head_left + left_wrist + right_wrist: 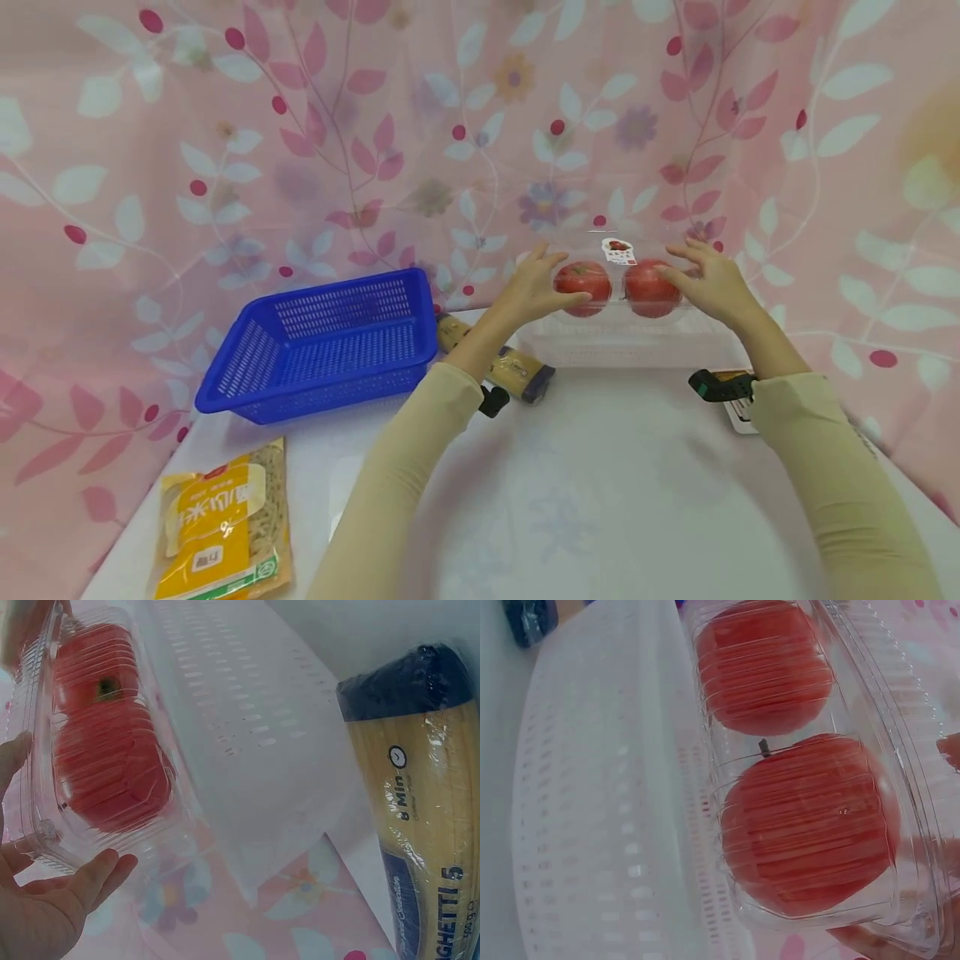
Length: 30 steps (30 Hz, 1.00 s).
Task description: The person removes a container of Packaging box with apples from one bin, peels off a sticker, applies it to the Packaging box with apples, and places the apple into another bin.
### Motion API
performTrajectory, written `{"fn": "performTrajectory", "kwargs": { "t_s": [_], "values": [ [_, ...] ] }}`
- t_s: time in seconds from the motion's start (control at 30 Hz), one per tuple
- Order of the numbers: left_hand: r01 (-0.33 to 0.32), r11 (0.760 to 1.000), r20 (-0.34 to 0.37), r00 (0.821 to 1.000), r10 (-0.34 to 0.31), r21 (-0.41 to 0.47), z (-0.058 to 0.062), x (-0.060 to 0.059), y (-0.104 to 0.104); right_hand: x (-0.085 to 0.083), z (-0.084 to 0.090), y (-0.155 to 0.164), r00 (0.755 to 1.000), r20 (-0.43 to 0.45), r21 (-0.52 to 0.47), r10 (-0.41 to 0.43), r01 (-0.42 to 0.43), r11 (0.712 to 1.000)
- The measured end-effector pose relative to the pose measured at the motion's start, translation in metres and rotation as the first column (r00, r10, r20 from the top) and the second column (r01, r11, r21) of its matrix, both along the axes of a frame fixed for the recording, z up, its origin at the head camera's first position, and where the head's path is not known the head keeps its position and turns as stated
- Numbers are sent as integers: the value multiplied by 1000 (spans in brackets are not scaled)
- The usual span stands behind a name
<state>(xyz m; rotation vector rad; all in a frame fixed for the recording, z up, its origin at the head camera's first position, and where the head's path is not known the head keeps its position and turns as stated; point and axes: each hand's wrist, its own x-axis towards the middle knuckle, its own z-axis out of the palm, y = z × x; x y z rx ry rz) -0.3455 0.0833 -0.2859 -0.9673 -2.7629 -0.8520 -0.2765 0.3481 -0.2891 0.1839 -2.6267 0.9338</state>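
Lying nearest, a yellow noodle packet [223, 527] cut off by the frame edge; farther back, a blue basket [330, 342] and a spaghetti pack [504, 363] half hidden behind the left forearm. Farthest, left hand [534, 287] and right hand [711, 283] curled round the ends of a clear tomato box [618, 283], held over a white basket [637, 346], fingertips partly hidden behind plastic.

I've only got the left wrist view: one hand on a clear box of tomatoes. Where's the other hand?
Observer: The right hand holds the far end of the box, opposite the left hand.
Operator: Any other basket besides the white one?
Observer: Yes, a blue basket sits on the table, left of the hands.
Operator: Anything nearer the person?
Observer: A yellow bag lies at the table's near left corner.
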Motion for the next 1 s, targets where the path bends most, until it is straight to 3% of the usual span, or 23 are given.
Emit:
{"fn": "performTrajectory", "kwargs": {
  "t_s": [0.17, 0.43, 0.7, 1.0],
  "values": [
    [18, 1000, 53, 998, -17, -17, -11, -9, 10, -9, -10, 8, 999, 37, 9, -9, 9, 1000],
    [9, 998, 69, 998, -5, -60, -25, -22, 14, -25, -24, 12, 998, 60, 5, 31, -32, 999],
    [38, 997, 141, 990, -29, -63, -43, -26, 15, -32, -39, 13, 986, 168, 48, 5, -14, 999],
    [21, 992, 193, 981, 4, -124, -56, -29, 17, -42, -51, 14, 968, 248, 46, 34, -47, 998]
  ]
}}
